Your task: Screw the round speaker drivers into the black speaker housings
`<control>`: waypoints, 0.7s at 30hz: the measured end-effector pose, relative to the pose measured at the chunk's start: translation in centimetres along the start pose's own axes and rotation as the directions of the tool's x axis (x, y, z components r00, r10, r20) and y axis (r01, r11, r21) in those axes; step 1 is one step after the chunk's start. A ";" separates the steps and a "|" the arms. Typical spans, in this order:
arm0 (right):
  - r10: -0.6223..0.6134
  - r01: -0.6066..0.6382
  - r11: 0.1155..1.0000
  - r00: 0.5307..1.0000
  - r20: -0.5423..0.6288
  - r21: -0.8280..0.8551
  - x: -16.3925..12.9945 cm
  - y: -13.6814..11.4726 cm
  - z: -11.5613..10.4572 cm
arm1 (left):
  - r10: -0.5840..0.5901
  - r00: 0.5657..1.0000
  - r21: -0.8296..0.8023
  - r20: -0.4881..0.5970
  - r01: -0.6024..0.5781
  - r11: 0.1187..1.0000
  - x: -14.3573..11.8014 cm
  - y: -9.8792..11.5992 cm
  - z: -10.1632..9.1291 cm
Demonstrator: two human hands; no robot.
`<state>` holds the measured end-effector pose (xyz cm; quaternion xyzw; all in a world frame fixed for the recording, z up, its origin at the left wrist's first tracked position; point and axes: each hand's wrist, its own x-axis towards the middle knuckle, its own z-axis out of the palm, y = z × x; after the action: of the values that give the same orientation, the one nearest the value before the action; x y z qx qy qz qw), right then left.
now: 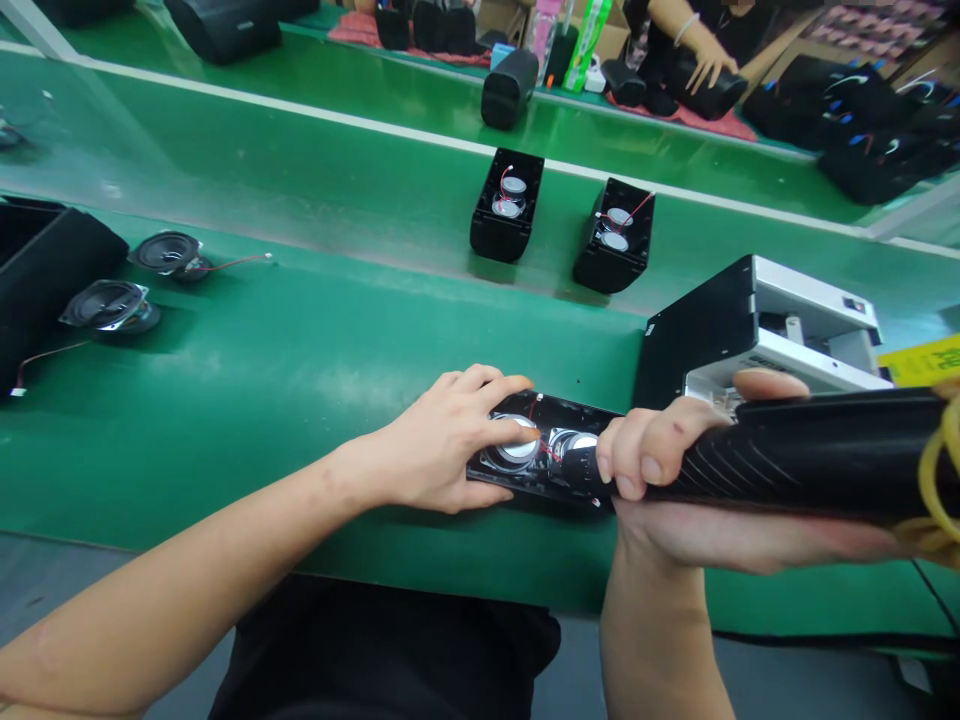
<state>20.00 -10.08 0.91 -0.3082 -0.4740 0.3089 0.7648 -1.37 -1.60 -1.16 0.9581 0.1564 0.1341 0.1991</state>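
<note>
My left hand (454,440) grips a black speaker housing (581,410) that lies on the green bench, fingers over its far edge and thumb at its near side. One finger rests by a round silver-backed speaker driver (517,455). Beside that driver sits a second one (576,442), with thin red wires between them. My right hand (667,450) is wrapped round a black electric screwdriver (817,450), held nearly level. Its nose reaches over the second driver and covers part of it. The screwdriver's tip is too hidden to make out.
A black and silver machine (697,325) stands right of the housing. Two similar housings (504,235) with wired drivers stand across the bench. Loose drivers (111,303) lie left, beside a black enclosure (45,270). Opposite, a co-worker's hand (705,65) rests on a black speaker.
</note>
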 end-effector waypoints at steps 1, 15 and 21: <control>-0.006 0.005 1.000 1.000 0.010 0.017 -0.1 0.1 0.0 | -0.001 1.000 0.000 0.001 0.001 1.000 0.0 0.0 0.0; -0.013 0.008 0.999 0.994 0.112 0.046 -1.8 0.1 2.0 | 0.031 0.999 0.036 0.034 -0.032 0.999 0.1 0.2 -0.2; 0.077 -0.091 0.994 0.975 0.209 0.058 -2.0 -0.3 1.9 | 0.018 0.999 0.018 0.031 -0.019 1.000 0.1 0.4 -0.2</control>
<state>17.58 -11.40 0.78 -0.2684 -0.5270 0.3870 0.7075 -1.28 -1.86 -0.81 0.9632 0.1457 0.1198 0.1914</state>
